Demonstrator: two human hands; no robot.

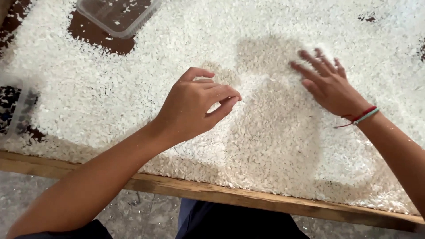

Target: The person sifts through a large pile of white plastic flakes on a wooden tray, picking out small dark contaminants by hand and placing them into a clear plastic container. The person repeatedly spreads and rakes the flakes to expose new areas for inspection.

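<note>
A thick layer of small white flakes (274,132) covers a dark table top. My left hand (197,104) hovers just over the flakes near the middle, thumb and fingertips pinched together; whether a flake sits between them is too small to tell. My right hand (327,84) lies flat on the flakes to the right, fingers spread and pointing to the upper left. Its wrist wears a red and pale green string bracelet (365,116).
A clear plastic tub (116,15) with a few flakes inside stands at the top left on a bare dark patch. Another clear container (15,108) with dark pieces sits at the left edge. A wooden rail (230,194) borders the near side of the table.
</note>
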